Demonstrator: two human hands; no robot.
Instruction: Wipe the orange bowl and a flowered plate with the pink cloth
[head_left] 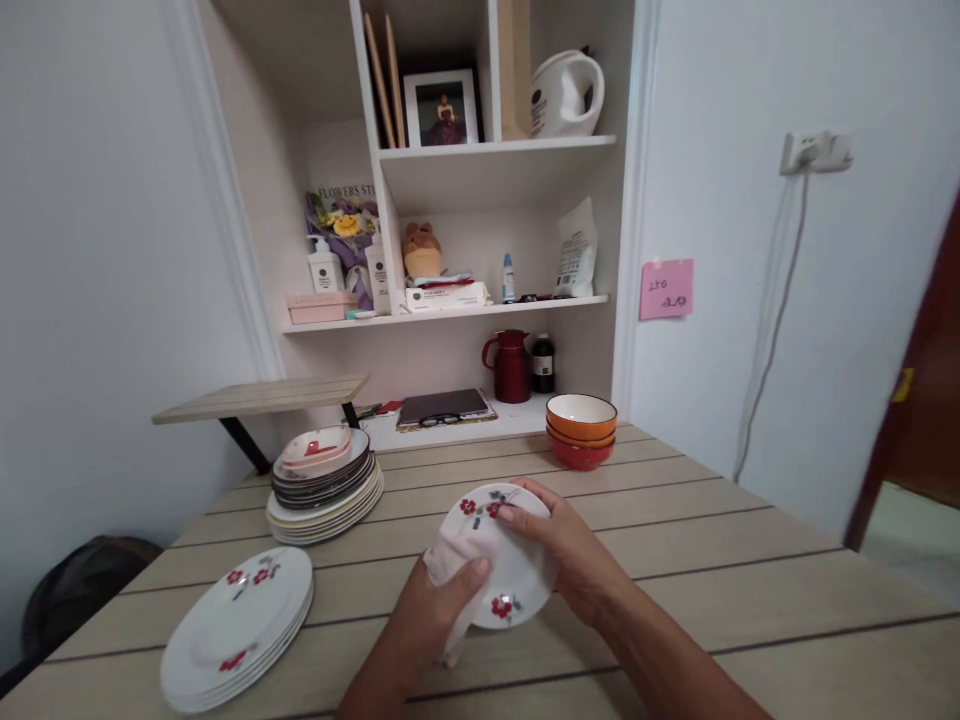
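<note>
A small white plate (pixel 517 565) with red flowers is held up, tilted, above the table. My right hand (pixel 566 545) grips its upper right edge, thumb on the face and fingers behind. A pale pink cloth (pixel 459 560) is bunched in my left hand (pixel 442 610), closed with the thumb pressing the cloth against the plate's left side. To the left lies a stack of larger white plates (pixel 240 625) with the same red flowers. Behind it stands a mixed stack of plates (pixel 326 490), topped by pink-edged dishes (pixel 316 450).
Several stacked bowls (pixel 581 430), orange over red, stand at the table's back right. Behind the wooden table (pixel 675 520) are a dark red jug (pixel 512 367), a dark bottle (pixel 543 363) and a closed laptop (pixel 442 406) with glasses. A small raised shelf (pixel 259 395) overhangs the back left.
</note>
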